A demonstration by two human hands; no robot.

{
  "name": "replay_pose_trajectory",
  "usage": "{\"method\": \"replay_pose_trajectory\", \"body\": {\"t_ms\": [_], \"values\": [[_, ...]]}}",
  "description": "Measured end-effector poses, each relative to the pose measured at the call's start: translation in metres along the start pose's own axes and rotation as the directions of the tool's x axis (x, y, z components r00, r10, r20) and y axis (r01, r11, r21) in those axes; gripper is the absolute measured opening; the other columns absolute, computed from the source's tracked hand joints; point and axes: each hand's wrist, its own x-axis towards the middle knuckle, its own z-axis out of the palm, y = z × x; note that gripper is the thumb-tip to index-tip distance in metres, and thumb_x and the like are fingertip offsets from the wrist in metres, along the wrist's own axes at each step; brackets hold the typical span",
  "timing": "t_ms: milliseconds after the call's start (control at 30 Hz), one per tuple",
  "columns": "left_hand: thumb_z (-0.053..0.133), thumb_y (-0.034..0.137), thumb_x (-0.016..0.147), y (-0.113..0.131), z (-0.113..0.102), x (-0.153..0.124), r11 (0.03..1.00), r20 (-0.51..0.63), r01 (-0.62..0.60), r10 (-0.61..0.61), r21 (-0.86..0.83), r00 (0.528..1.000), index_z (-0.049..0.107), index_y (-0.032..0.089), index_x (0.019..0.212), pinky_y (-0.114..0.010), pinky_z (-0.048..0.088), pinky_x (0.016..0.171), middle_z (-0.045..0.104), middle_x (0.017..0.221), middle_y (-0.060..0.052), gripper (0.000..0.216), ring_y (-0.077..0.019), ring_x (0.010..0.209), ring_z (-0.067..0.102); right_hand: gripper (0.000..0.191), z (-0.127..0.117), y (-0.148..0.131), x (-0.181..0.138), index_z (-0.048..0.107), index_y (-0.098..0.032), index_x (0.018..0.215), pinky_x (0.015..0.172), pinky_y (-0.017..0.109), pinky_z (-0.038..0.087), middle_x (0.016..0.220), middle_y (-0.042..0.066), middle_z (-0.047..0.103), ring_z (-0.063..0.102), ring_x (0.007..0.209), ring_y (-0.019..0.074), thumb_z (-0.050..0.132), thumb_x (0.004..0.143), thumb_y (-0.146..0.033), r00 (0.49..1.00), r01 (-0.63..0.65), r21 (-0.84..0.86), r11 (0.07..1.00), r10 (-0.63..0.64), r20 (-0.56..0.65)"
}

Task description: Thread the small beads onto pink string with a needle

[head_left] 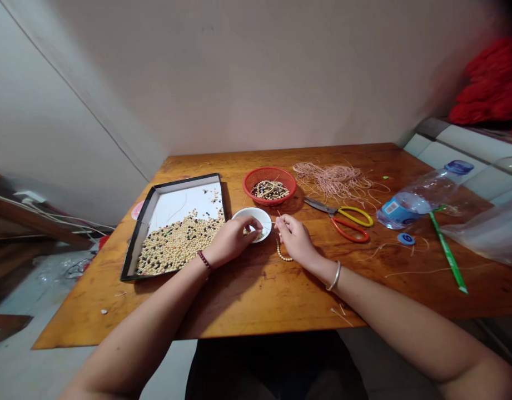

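My left hand (235, 236) reaches over the front of a small white bowl (238, 213), fingers bent toward the few beads (248, 235) inside. Its fingertips are pinched together, but what they hold is too small to make out. Just right of the bowl, my right hand (296, 238) pinches a thin string. From that hand a short strand of pale beads (284, 257) hangs down and curves onto the table. To the left lies a black-edged tray (222, 194) with many loose cream, black and green beads (183, 241).
Behind the bowl stands a red basket (249, 191) of beaded strands. Right of it lie pink cords (331, 180) and scissors (339, 214) with yellow and red handles. Farther right are a plastic bottle (422, 197), a blue cap (406, 239) and a green stick (447, 250).
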Motion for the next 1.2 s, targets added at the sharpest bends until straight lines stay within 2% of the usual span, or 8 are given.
{"method": "replay_pose_trajectory", "body": {"t_ms": [100, 267, 667, 1000, 1200], "values": [[0.055, 0.033, 0.088, -0.0004, -0.0027, 0.0030, 0.986, -0.003, 0.001, -0.001, -0.169, 1.000, 0.065, 0.016, 0.091, -0.028, 0.048, 0.076, 0.069, 0.091, -0.005, 0.020, -0.0151, 0.080, 0.062, 0.035, -0.0002, -0.0008, -0.0001, 0.050, -0.020, 0.074, 0.049, 0.023, 0.036, 0.054, -0.002, 0.050, 0.050, 0.049, 0.0125, 0.041, 0.091, -0.050, 1.000, 0.003, -0.022, 1.000, -0.003, -0.014], [0.056, 0.040, 0.087, -0.0007, -0.0054, 0.0053, 0.957, 0.007, 0.045, -0.045, -0.287, 0.999, 0.065, 0.014, 0.089, -0.026, 0.049, 0.070, 0.069, 0.087, -0.006, 0.028, -0.0150, 0.077, 0.062, 0.034, -0.0007, -0.0039, -0.0009, 0.052, -0.020, 0.074, 0.050, 0.023, 0.035, 0.053, -0.003, 0.049, 0.050, 0.049, 0.0126, 0.041, 0.091, -0.047, 1.000, -0.010, -0.063, 0.998, 0.008, -0.022], [0.057, 0.041, 0.086, 0.0005, -0.0051, 0.0053, 0.970, 0.001, 0.026, -0.026, -0.242, 1.000, 0.065, 0.015, 0.087, -0.025, 0.049, 0.068, 0.069, 0.086, -0.005, 0.028, -0.0140, 0.075, 0.061, 0.032, -0.0003, -0.0033, -0.0010, 0.051, -0.020, 0.075, 0.050, 0.023, 0.034, 0.055, -0.003, 0.049, 0.049, 0.049, 0.0119, 0.041, 0.092, -0.045, 0.999, -0.008, -0.054, 0.999, 0.006, -0.033], [0.061, 0.040, 0.083, 0.0026, -0.0062, 0.0051, 0.967, 0.001, 0.051, -0.052, -0.251, 0.999, 0.066, 0.015, 0.085, -0.025, 0.046, 0.070, 0.068, 0.083, -0.003, 0.025, -0.0130, 0.073, 0.058, 0.031, -0.0021, -0.0072, -0.0015, 0.051, -0.020, 0.073, 0.050, 0.023, 0.032, 0.054, -0.002, 0.051, 0.047, 0.049, 0.0123, 0.041, 0.092, -0.043, 0.999, -0.009, -0.117, 0.993, 0.004, -0.044], [0.062, 0.036, 0.083, 0.0031, -0.0061, 0.0046, 0.969, -0.017, 0.038, -0.043, -0.243, 0.999, 0.068, 0.016, 0.085, -0.023, 0.046, 0.066, 0.069, 0.081, -0.003, 0.021, -0.0121, 0.069, 0.057, 0.031, -0.0023, -0.0080, -0.0011, 0.052, -0.019, 0.072, 0.051, 0.023, 0.032, 0.063, 0.002, 0.060, 0.050, 0.052, 0.0126, 0.042, 0.092, -0.041, 0.999, -0.003, -0.160, 0.987, -0.005, -0.052]]}}
